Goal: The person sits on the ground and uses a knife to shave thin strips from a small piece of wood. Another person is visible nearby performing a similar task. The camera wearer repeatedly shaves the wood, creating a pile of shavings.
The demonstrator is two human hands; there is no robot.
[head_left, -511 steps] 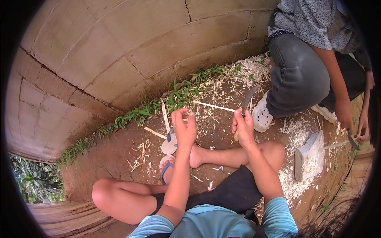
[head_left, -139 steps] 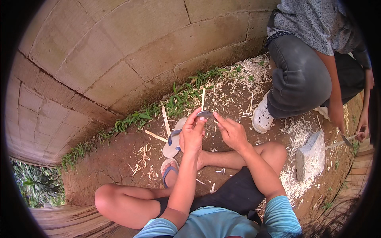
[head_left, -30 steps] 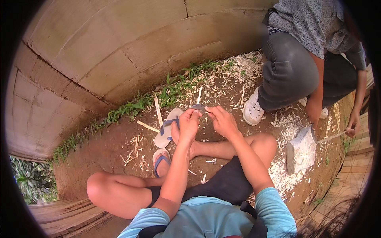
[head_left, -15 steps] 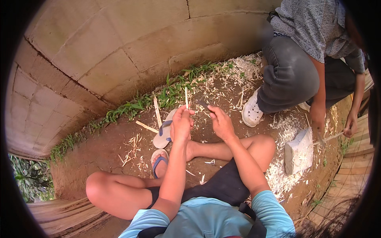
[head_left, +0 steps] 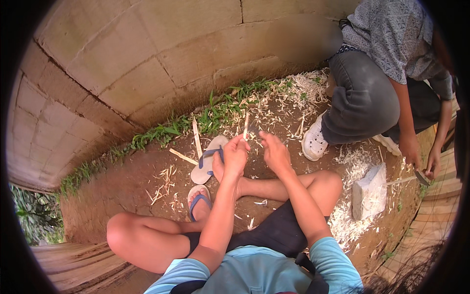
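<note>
Left hand [head_left: 236,156] is closed in a pinch grip on a thin pale bamboo sliver [head_left: 246,126], flat and narrow, held upright with its top end pointing to the far side. The sliver sits above the bare dirt ground [head_left: 137,181], just in front of the raised hands, centre of the scene.

Right hand [head_left: 275,153] is just right of the left, fingers curled near the sliver's lower part. A small dark shape shows between the hands; whether the right grip holds anything, cannot tell.

The person sits cross-legged, bare knees left and right, in a light blue shirt and dark shorts.

On the ground, near left of the hands: two flat pale flip-flops with blue straps, one far [head_left: 208,164], one near [head_left: 198,201]. Two more split sticks [head_left: 197,138] lie by the far flip-flop, rough-cut and straw-coloured.

Thin curly wood shavings [head_left: 303,93] are scattered across the far dirt and heaped white at the right.

A rough grey stone block [head_left: 369,196] sits in the right-hand shavings.

Grass strip [head_left: 215,110] runs along the foot of a block wall [head_left: 161,49], its coarse concrete tan with deep joints.

Far right: a second person [head_left: 382,73] squats, in grey trousers, patterned top and white shoe [head_left: 314,142], with a hand low by a thin stick [head_left: 404,180].
</note>
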